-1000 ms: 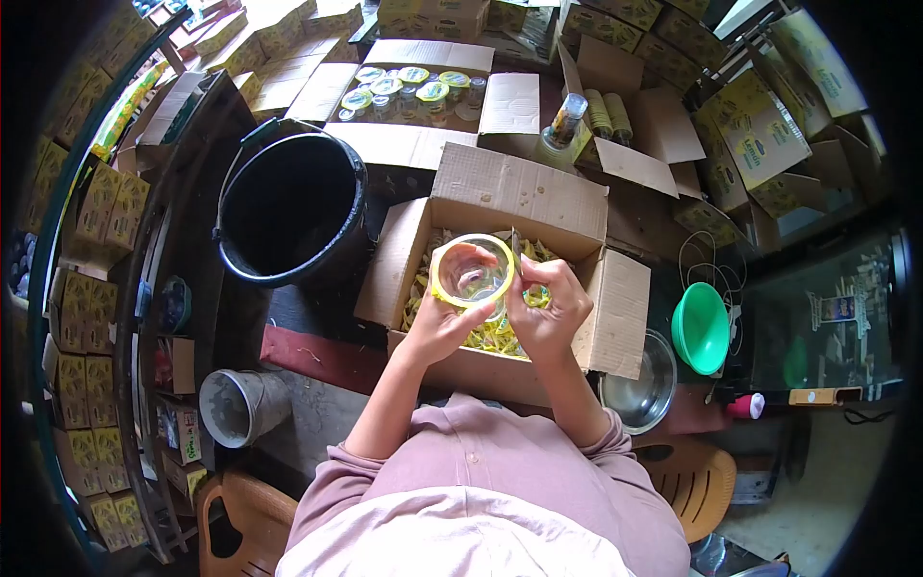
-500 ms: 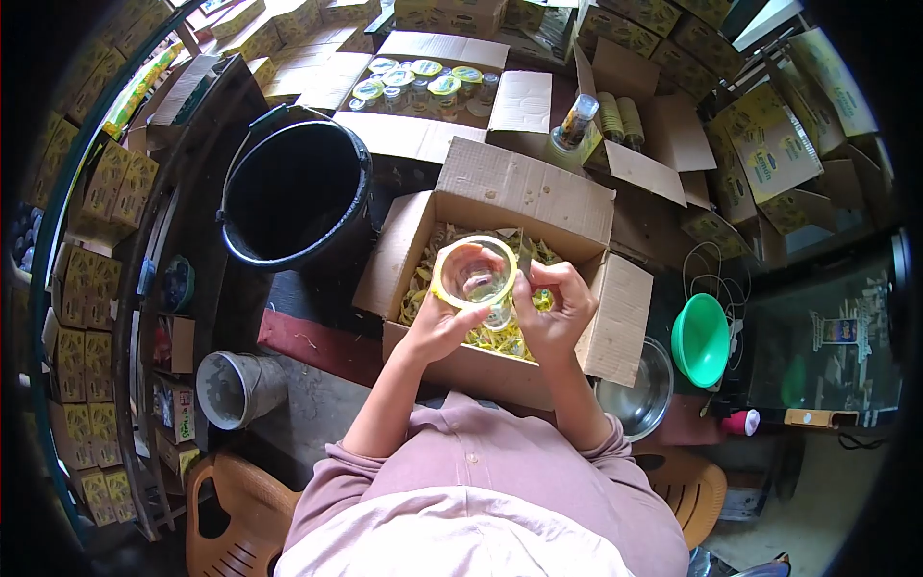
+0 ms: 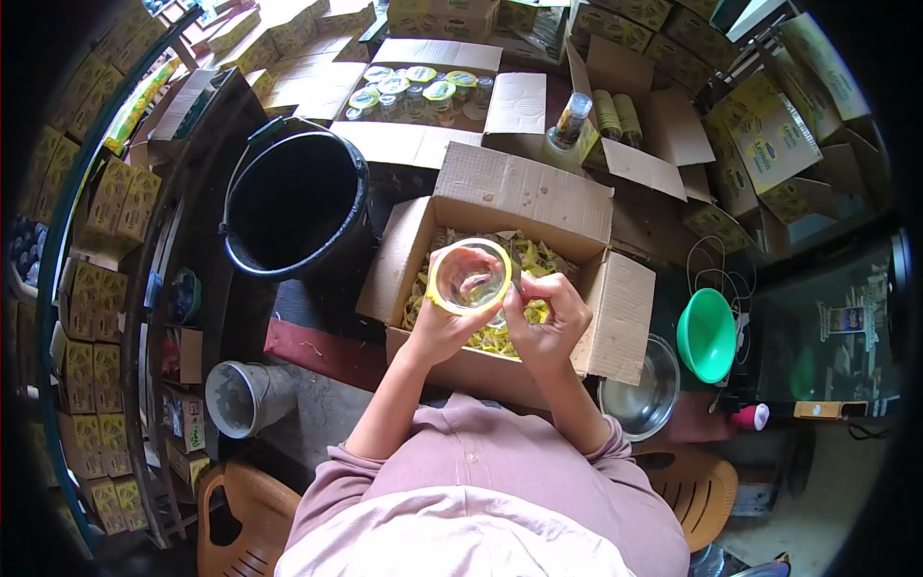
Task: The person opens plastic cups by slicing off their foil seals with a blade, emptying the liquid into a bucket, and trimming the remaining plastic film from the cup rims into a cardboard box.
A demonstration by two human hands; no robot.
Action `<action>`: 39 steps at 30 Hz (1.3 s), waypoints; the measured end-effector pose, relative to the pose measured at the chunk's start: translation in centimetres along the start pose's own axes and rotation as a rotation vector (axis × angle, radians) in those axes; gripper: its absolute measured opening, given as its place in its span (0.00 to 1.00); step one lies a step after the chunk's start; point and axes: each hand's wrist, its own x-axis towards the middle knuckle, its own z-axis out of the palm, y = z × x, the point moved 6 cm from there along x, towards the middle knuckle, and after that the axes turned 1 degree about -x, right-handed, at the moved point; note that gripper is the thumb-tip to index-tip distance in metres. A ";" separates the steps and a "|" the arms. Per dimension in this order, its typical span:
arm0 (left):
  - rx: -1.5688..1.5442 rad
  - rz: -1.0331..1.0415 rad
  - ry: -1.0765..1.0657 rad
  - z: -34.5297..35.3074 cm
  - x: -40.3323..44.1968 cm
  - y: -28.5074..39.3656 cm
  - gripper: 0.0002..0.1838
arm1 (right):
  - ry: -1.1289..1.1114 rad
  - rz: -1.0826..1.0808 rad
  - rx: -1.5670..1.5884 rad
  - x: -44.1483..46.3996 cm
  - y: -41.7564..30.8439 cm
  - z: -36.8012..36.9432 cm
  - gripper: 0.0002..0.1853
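Note:
My left hand [image 3: 436, 332] is wrapped round a clear cup with a yellow rim [image 3: 470, 310], its round end tilted up toward me. Close against the right side of that rim, my right hand [image 3: 550, 320] pinches a thin, dark, blade-like piece [image 3: 516, 254] between thumb and fingers; its exact kind is hard to make out. Both hands are above an open cardboard box [image 3: 524, 201], where many yellow and clear scraps [image 3: 553, 258] lie.
A black bucket [image 3: 359, 207] stands left of the box, with a grey bucket [image 3: 274, 396] below it. Lidded cups fill another carton [image 3: 415, 135] behind. At right are a green bowl [image 3: 707, 335] and a metal bowl [image 3: 654, 394]. Stacked yellow cartons [image 3: 96, 361] line the left.
The dark piece in my right hand has shifted slightly down and left along the cup's rim. Both hands keep their grip, and the view has tilted a little.

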 end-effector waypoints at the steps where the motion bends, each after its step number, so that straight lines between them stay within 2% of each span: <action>1: 0.022 -0.005 -0.006 0.0 0.0 0.0 0.31 | 0.013 0.002 0.002 0.0 0.1 0.0 0.08; 9: 0.136 -0.008 -0.087 -0.7 0.4 -0.2 0.34 | 0.025 -0.011 -0.056 0.7 -0.2 0.1 0.08; 15: 0.137 0.033 -0.049 -1.5 0.7 0.0 0.33 | -0.022 -0.006 -0.025 0.2 -0.1 0.8 0.08; 18: 0.194 -0.002 -0.111 -1.2 0.5 0.2 0.33 | -0.055 0.031 -0.025 0.9 0.2 0.7 0.07; 24: -0.084 -0.059 -0.051 -2.1 0.7 -0.3 0.32 | -0.006 0.130 0.035 0.7 1.2 0.8 0.06; 28: -0.129 -0.109 0.020 -2.7 0.7 -0.6 0.30 | -0.036 0.102 0.007 0.7 0.3 1.1 0.06; 31: -0.299 -0.107 0.075 -2.5 0.7 -1.6 0.30 | -0.021 0.122 0.013 0.9 0.1 1.5 0.06; 35: -0.358 -0.058 0.033 -1.8 0.4 -2.2 0.30 | -0.034 0.105 -0.029 0.9 -0.3 1.9 0.06; 39: -0.250 -0.040 0.026 -1.4 0.4 -1.3 0.32 | -0.023 0.037 -0.080 1.3 -1.3 2.0 0.07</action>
